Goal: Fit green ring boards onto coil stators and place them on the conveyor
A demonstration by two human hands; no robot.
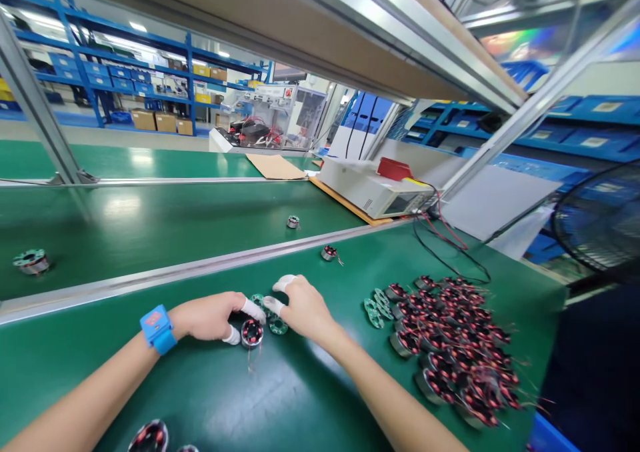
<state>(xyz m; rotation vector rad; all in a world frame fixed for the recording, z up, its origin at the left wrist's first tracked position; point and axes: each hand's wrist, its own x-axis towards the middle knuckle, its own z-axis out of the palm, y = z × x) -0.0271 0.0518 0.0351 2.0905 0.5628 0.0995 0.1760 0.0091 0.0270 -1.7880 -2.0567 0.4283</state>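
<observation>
Two hands at lower centre: my left hand (215,315) spreads around a stator (251,333); my right hand (307,307) spreads beside green boards (279,327).

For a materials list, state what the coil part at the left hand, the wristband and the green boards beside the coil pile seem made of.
Coil part: shiny silvery rim, likely metal; reddish windings suggest copper wire.
Wristband: matte blue, perhaps fabric or rubber; texture unclear.
Green boards: thin, flat, smooth-looking, probably circuit-board laminate.

Red-marked blue wristband (157,330), white finger covers (254,311)
</observation>
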